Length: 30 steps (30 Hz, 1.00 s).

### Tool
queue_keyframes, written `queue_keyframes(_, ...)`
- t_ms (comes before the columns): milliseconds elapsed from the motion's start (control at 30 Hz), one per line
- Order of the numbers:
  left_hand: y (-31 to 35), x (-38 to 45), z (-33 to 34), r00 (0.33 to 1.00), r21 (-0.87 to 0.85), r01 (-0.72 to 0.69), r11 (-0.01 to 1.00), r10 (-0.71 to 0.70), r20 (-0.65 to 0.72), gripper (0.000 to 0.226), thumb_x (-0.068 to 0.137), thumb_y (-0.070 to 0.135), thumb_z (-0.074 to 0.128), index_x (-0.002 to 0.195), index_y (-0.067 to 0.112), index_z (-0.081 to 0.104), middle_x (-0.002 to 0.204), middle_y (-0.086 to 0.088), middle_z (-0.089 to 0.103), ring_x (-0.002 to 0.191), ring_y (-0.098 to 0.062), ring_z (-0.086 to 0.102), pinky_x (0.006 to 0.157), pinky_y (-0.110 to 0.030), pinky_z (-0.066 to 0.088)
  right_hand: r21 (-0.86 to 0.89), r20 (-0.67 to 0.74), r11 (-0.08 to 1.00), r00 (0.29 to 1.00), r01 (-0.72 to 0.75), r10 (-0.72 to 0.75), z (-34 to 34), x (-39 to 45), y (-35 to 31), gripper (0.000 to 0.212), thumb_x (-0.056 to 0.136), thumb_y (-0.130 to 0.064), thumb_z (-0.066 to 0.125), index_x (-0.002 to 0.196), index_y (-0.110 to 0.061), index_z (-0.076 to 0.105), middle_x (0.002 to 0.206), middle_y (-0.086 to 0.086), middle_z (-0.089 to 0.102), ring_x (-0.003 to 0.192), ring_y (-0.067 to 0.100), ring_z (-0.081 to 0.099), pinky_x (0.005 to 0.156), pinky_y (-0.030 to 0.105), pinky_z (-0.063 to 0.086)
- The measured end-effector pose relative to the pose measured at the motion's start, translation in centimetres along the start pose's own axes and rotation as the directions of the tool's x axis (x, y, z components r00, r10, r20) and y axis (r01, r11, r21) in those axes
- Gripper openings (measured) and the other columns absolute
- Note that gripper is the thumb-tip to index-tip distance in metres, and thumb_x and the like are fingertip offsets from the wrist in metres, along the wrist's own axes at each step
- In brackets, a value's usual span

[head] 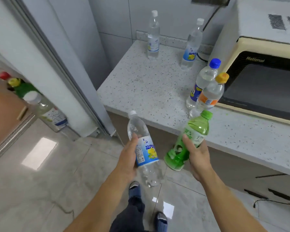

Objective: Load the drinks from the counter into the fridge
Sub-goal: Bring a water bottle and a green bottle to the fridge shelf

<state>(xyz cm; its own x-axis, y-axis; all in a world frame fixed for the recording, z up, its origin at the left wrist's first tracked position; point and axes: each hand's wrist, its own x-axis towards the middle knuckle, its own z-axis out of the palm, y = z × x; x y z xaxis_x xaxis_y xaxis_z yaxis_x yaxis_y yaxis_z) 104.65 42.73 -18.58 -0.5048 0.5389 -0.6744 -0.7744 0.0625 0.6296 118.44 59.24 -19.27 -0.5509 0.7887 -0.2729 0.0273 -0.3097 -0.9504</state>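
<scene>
While four plastic drink bottles stand at twelve to two o'clock on the speckled white stone counter (141, 84), the left hand (128, 158) grips a clear white-capped bottle (145, 148) and the right hand (197, 154) grips a green plastic bottle (189, 136), both off the counter's six o'clock edge

The left hand (129, 156) holds a clear bottle (145, 151) with a white cap and a blue and yellow label. The right hand (197, 156) holds a green bottle (189, 139) with a green cap. Both bottles are in the air, over the floor (49, 181), in front of the worktop (141, 87). Four more bottles stand on the worktop: two with white caps (153, 37) (192, 46) near the wall, one with a blue cap (202, 84) and one with an orange cap (209, 96) just beside the microwave (261, 77). At the left, the open fridge door (45, 104) has bottles in its shelf.
</scene>
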Motion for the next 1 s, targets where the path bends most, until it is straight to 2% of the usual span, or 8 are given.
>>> queue_keyframes(100,-1.9,-3.3,-3.2,0.997,-0.100,0.041,0.994,-0.048,-0.060,0.062,0.081,0.065,0.056,0.102,0.009,0.075,0.094,-0.019,0.074,0.077,-0.031,0.074,0.065,-0.041,0.061,0.001,0.093,0.996,0.992,-0.091,0.090,1.8,-1.4,1.6,0.035,0.085,-0.035,0.073,0.114,-0.018,0.064,0.097,0.004,0.075,0.092,0.025,0.072,0.080,0.040,0.059)
queue_keyframes(167,-2.9,-5.3,-5.5,0.996,-0.184,-0.003,0.983,-0.015,-0.093,0.057,0.077,0.060,0.062,0.097,0.008,0.076,0.088,-0.019,0.073,0.073,-0.029,0.073,0.063,-0.040,0.061,-0.028,0.152,0.992,0.980,-0.126,0.129,3.6,-2.6,2.7,0.023,0.089,-0.032,0.070,0.108,-0.021,0.065,0.092,0.001,0.076,0.086,0.022,0.073,0.073,0.035,0.061)
queue_keyframes(233,-3.7,-7.2,-7.9,0.989,-0.239,-0.052,0.970,0.017,-0.146,0.057,0.072,0.054,0.067,0.104,0.007,0.070,0.085,-0.017,0.072,0.071,-0.027,0.072,0.062,-0.038,0.060,-0.060,0.222,0.987,0.962,-0.152,0.162,5.7,-3.9,3.9,0.016,0.091,-0.031,0.068,0.104,-0.023,0.065,0.090,0.001,0.076,0.083,0.020,0.073,0.072,0.035,0.062)
queue_keyframes(433,-4.5,-12.3,-15.9,0.958,-0.367,-0.149,0.918,0.042,-0.284,0.047,0.068,0.049,0.072,0.088,0.007,0.077,0.084,-0.017,0.072,0.066,-0.026,0.072,0.059,-0.038,0.060,-0.196,0.412,0.968,0.882,-0.160,0.229,13.0,-8.0,7.0,0.024,0.090,-0.031,0.071,0.108,-0.019,0.062,0.085,-0.002,0.075,0.071,0.011,0.073,0.055,0.022,0.055)
queue_keyframes(633,-3.1,-16.7,-24.3,0.893,-0.380,-0.278,0.882,0.092,-0.441,0.066,0.070,0.051,0.072,0.116,0.004,0.064,0.093,-0.019,0.070,0.074,-0.029,0.070,0.065,-0.039,0.058,-0.292,0.576,0.947,0.765,-0.134,0.287,22.1,-13.0,9.8,0.026,0.088,-0.030,0.074,0.110,-0.020,0.062,0.091,0.004,0.075,0.076,0.017,0.073,0.061,0.027,0.056)
queue_keyframes(733,-1.5,-18.9,-29.4,0.848,-0.347,-0.361,0.866,0.150,-0.508,0.070,0.072,0.046,0.073,0.128,0.007,0.057,0.099,-0.021,0.068,0.080,-0.033,0.069,0.070,-0.042,0.058,-0.314,0.615,0.945,0.737,-0.095,0.279,27.8,-15.7,11.0,0.027,0.088,-0.030,0.074,0.110,-0.021,0.061,0.090,0.003,0.074,0.077,0.016,0.072,0.063,0.028,0.056)
queue_keyframes(867,1.6,-21.9,-36.5,0.799,-0.268,-0.418,0.868,0.211,-0.562,0.068,0.071,0.041,0.074,0.127,0.006,0.058,0.099,-0.022,0.071,0.082,-0.035,0.071,0.070,-0.043,0.059,-0.320,0.646,0.946,0.719,-0.053,0.258,36.2,-19.7,12.2,0.028,0.089,-0.028,0.073,0.112,-0.019,0.061,0.092,0.004,0.074,0.079,0.016,0.072,0.064,0.028,0.056)
queue_keyframes(1000,5.1,-24.2,-43.1,0.746,-0.243,-0.508,0.827,0.281,-0.604,0.063,0.073,0.036,0.074,0.130,0.017,0.058,0.099,-0.017,0.073,0.083,-0.033,0.073,0.072,-0.044,0.060,-0.315,0.676,0.949,0.701,-0.005,0.228,44.2,-23.1,12.5,0.029,0.089,-0.027,0.073,0.114,-0.018,0.061,0.098,0.007,0.075,0.085,0.020,0.074,0.066,0.030,0.059)
